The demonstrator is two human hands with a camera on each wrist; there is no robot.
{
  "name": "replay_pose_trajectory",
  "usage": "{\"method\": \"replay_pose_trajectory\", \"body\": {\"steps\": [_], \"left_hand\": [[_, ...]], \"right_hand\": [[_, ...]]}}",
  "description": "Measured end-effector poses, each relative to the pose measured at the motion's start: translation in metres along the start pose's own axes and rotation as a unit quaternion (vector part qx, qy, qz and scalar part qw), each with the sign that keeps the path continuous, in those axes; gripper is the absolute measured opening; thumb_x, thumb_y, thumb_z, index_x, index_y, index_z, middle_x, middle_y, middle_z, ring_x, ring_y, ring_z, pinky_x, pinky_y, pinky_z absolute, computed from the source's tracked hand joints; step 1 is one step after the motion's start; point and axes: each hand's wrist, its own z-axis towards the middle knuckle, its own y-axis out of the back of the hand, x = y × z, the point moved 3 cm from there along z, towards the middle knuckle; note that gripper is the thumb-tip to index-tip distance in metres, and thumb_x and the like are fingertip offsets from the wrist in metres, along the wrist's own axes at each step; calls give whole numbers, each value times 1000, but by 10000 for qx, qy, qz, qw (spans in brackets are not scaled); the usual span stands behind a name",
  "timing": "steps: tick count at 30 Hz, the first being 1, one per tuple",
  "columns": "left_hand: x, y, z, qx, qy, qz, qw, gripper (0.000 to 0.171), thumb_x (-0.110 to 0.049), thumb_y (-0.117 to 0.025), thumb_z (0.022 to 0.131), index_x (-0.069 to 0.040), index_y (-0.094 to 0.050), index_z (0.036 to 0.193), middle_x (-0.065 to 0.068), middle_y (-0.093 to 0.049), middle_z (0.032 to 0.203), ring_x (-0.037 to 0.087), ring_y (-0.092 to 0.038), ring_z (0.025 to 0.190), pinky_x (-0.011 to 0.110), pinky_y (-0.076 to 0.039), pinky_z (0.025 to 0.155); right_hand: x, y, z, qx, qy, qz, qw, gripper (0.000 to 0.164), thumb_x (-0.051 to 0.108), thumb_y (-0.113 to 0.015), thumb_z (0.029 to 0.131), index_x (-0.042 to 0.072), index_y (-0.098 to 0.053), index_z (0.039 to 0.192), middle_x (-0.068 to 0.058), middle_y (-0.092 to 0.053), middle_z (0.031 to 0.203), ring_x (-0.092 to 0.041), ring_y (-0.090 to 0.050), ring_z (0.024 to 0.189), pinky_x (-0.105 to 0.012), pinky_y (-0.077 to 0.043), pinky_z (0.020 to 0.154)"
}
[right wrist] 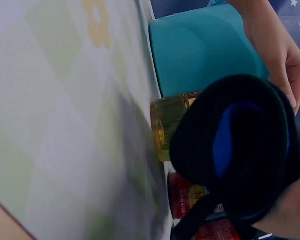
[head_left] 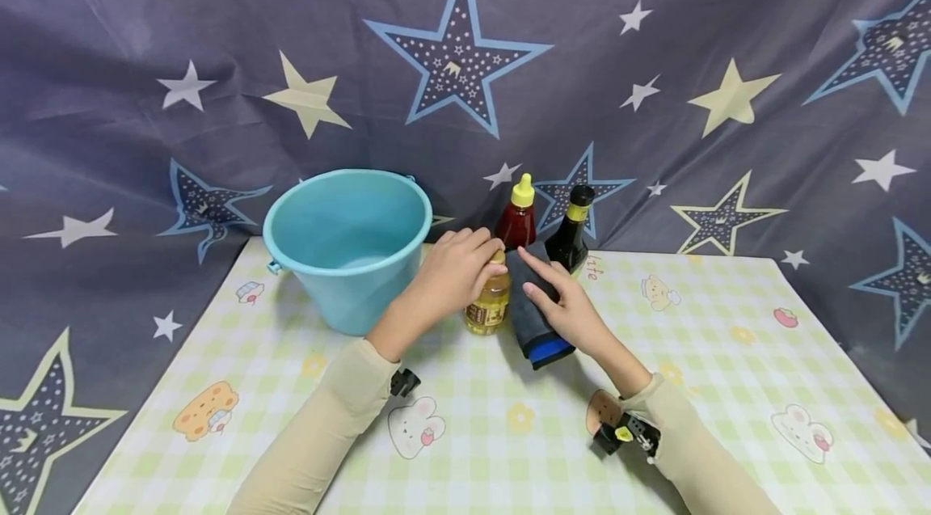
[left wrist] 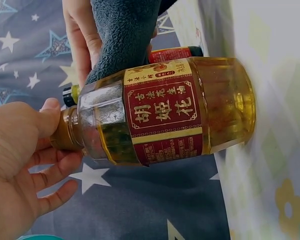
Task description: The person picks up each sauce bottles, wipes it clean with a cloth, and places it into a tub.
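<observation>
My left hand (head_left: 454,268) holds the top of an oil bottle (head_left: 489,309), with thumb and fingers about its cap. The bottle stands upright on the table; in the left wrist view its red label (left wrist: 162,110) and yellow oil show plainly. A folded dark grey cloth (head_left: 529,309) with a blue inside is in my right hand (head_left: 570,309), against the bottle's right side. In the right wrist view the rolled end of the cloth (right wrist: 192,140) covers much of the bottle, and most of the right fingers are hidden.
A light blue bucket (head_left: 349,289) stands left of the oil bottle. Behind the cloth are a red sauce bottle (head_left: 516,225) with a yellow tip and a dark bottle (head_left: 567,242) with a black cap. A checked cover (head_left: 509,458) lies over the table; a star-patterned curtain (head_left: 567,94) hangs behind.
</observation>
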Motion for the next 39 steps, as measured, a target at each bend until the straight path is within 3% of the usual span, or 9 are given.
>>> {"method": "replay_pose_trajectory", "body": {"steps": [5,10,16,20,24,28,32,39], "left_hand": [[-1,-1,0,27,-3,-30,10000,38,-40,-60,101,-10,-70,123,6,-67,113,24,-62,96,38,-50,83],[-2,1,0,47,-34,58,10000,39,-39,-58,102,-10,-69,125,6,-67,115,24,-62,97,39,-51,84],[-2,2,0,57,47,80,9999,39,-40,-59,102,-10,-69,124,5,-67,114,24,-62,97,41,-51,87],[-3,2,0,131,136,130,9997,40,-42,-58,102,-11,-69,124,4,-67,113,23,-62,98,42,-51,89],[-4,1,0,112,207,195,9995,38,-43,-59,101,-13,-70,123,3,-66,110,23,-62,97,43,-51,91],[-5,1,-3,107,331,239,9991,37,-42,-60,101,-14,-70,122,3,-67,110,23,-63,99,44,-50,93],[-5,0,-4,74,533,332,9980,38,-44,-60,101,-13,-71,121,3,-67,108,24,-64,100,45,-48,96],[-5,0,-1,-127,699,435,9965,39,-46,-60,100,-12,-73,114,5,-67,104,25,-63,93,46,-47,93]], "right_hand": [[3,-1,-2,-171,10,-459,9988,54,10,-61,102,16,-47,154,-17,-60,112,-24,-54,94,-44,-46,85],[-2,-5,-3,91,-301,-655,9974,53,9,-60,102,12,-47,153,-17,-56,104,-20,-47,81,-42,-43,80],[-5,-8,-3,600,-728,-798,9923,52,11,-59,103,11,-46,154,-19,-58,108,-22,-49,79,-38,-42,74],[-7,-12,-5,973,-1031,-943,9854,52,10,-59,103,10,-46,154,-17,-58,105,-18,-45,69,-31,-40,65],[-8,-13,-6,1118,-1258,-1073,9799,50,10,-62,101,10,-51,150,-21,-62,119,-19,-48,68,-31,-41,63],[-2,-9,-6,851,-1292,-1064,9822,46,10,-65,100,12,-58,145,-20,-62,134,-28,-64,89,-37,-49,73],[5,3,-6,374,-1082,-1044,9879,45,11,-66,99,12,-60,143,-19,-63,131,-36,-64,114,-49,-54,89],[27,27,-5,-528,-496,-767,9944,45,9,-68,98,11,-61,142,-21,-65,129,-35,-60,111,-52,-51,92]]}}
